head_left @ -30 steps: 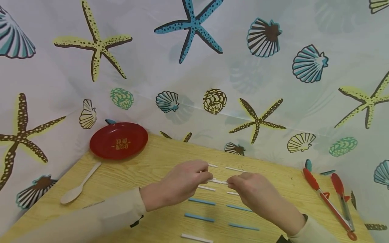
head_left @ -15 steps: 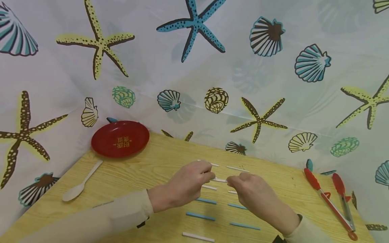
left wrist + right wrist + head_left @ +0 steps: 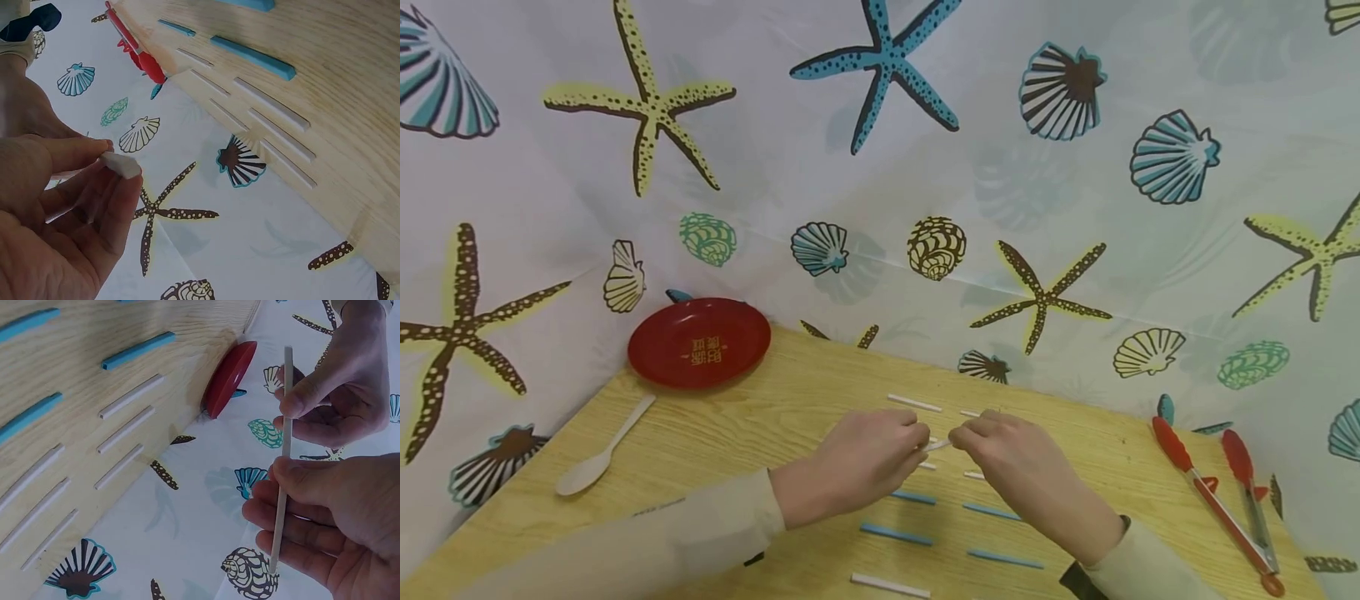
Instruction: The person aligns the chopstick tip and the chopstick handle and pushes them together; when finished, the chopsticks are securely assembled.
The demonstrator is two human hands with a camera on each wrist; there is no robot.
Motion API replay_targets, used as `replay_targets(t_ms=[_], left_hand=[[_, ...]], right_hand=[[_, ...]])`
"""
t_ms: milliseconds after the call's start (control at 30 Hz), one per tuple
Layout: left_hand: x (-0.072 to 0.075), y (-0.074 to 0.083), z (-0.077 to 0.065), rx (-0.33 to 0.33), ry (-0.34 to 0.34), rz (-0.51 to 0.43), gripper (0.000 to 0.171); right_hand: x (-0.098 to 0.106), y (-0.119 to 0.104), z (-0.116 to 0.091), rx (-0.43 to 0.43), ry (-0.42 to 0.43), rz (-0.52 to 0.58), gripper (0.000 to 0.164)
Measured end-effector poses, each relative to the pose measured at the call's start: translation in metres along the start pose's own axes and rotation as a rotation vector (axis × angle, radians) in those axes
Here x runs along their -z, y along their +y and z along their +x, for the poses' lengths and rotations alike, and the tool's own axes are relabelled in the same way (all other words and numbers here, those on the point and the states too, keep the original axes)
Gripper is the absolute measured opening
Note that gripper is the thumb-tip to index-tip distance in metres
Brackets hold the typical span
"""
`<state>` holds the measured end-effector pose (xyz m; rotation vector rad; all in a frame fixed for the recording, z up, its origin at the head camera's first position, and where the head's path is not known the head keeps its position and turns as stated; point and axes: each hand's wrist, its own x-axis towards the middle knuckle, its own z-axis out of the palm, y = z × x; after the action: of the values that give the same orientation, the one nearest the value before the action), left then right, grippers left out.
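A thin white stick (image 3: 287, 439) is held lengthwise between both hands above the table. My left hand (image 3: 859, 454) pinches one end part between thumb and fingers. My right hand (image 3: 1033, 479) grips the other part, its thumb pressing the stick against the fingers in the right wrist view. Only a short length shows between the two hands from the head view. In the left wrist view, a flat-sided end of the white stick (image 3: 122, 164) sticks out past the left fingertips. Below the hands lie two columns of blue sticks (image 3: 897, 534) and white sticks (image 3: 890, 586).
A red plate (image 3: 662, 354) with gold characters stands at the table's back left corner. Nearer lies a pale spoon (image 3: 583, 476). Red-tipped tongs (image 3: 1225, 517) lie spread at the right edge. A shell-and-starfish cloth (image 3: 880, 183) hangs behind the wooden table (image 3: 805, 383).
My right hand has shifted left and turned slightly, closer to the left hand, so less of the white stick shows between them. The left hand has moved slightly right and down.
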<state>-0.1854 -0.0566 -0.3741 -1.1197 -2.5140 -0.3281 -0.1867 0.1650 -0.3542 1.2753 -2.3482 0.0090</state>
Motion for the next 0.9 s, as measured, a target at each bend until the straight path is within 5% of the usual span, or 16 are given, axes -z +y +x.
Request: replay_targets(t_ms=[167,333,600,900], left_hand=[[0.004,-0.003,0.001,0.04,-0.079,-0.05,0.018],[0.007,-0.013,-0.003,0.114,-0.106,-0.156,0.018],[0.006,-0.039,-0.012,0.22,-0.122,-0.226,0.023],[0.0,-0.078,-0.019,0.507,-0.279,-0.26,0.029]], right_hand=[[-0.004,0.009,0.013,0.065,0.093,-0.012,0.028],[-0.008,0.03,0.021,-0.026,0.123,-0.004,0.037],[-0.032,0.071,0.019,-0.224,0.01,0.107,0.033],[-0.06,0.102,0.012,-0.377,-0.18,0.305,0.026]])
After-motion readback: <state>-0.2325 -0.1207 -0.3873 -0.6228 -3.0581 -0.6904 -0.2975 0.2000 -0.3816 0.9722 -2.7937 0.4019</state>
